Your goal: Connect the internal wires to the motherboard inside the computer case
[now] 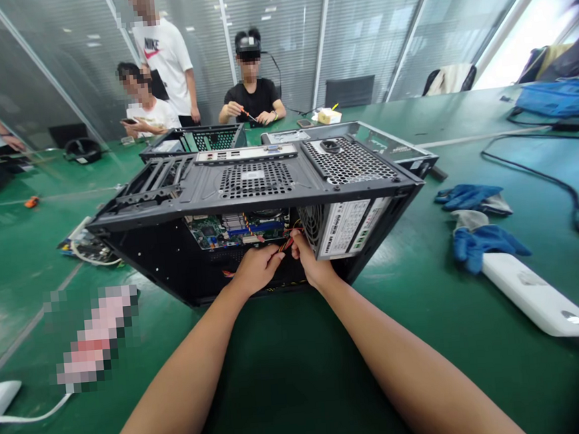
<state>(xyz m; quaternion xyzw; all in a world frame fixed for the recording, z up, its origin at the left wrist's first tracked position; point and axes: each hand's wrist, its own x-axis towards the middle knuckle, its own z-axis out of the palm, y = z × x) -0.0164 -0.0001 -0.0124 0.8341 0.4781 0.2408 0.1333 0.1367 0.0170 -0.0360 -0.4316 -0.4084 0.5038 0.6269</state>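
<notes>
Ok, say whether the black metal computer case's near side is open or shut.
Open: the green circuit board shows inside the case, and the left hand and right hand reach in.

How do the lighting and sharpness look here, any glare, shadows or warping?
Head view: wide-angle distortion, the wall's frame lines splaying outward towards the top; head view: strong glare at the bright patch, upper right, and pale sheen on the green table; head view: deep shadow inside the computer case; head view: pixelation hiding one item at left.

The black metal computer case gaped in front; a boxy grey metal power supply blocked its upper right.
</notes>
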